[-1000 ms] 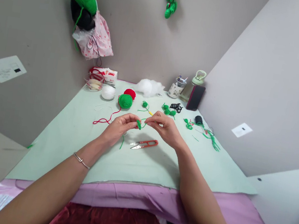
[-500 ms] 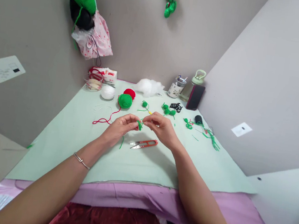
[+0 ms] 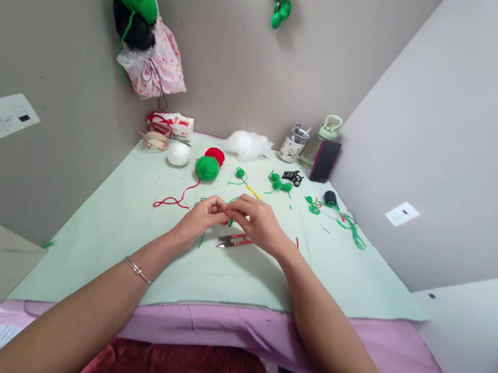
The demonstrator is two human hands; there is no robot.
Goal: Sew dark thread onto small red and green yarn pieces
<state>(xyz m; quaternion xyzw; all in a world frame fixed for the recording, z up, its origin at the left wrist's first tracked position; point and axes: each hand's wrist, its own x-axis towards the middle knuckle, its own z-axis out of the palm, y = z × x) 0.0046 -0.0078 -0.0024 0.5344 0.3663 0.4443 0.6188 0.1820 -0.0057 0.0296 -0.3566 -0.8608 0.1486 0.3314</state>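
Over the pale green mat [image 3: 120, 236] my left hand [image 3: 199, 220] and my right hand [image 3: 257, 222] meet fingertip to fingertip. Both pinch a small green crocheted piece [image 3: 232, 204] that is almost hidden between the fingers; green yarn tails hang from it. Orange-handled thread snips [image 3: 234, 241] lie on the mat just below my right hand, partly covered by it. A silver bangle sits on my left wrist.
Behind the hands lie a green yarn ball [image 3: 207, 168], a red yarn ball [image 3: 215, 154], a white ball [image 3: 179, 153], white stuffing [image 3: 246, 145], small green crocheted bits [image 3: 280, 184], a cup of tools [image 3: 294, 145], a bottle [image 3: 324, 138] and a dark phone [image 3: 324, 161]. Bags hang on the left wall.
My hands have drawn together and dropped slightly toward the mat. The green piece, clearly visible before, is now mostly covered by my fingers, and my right hand now overlaps the snips.
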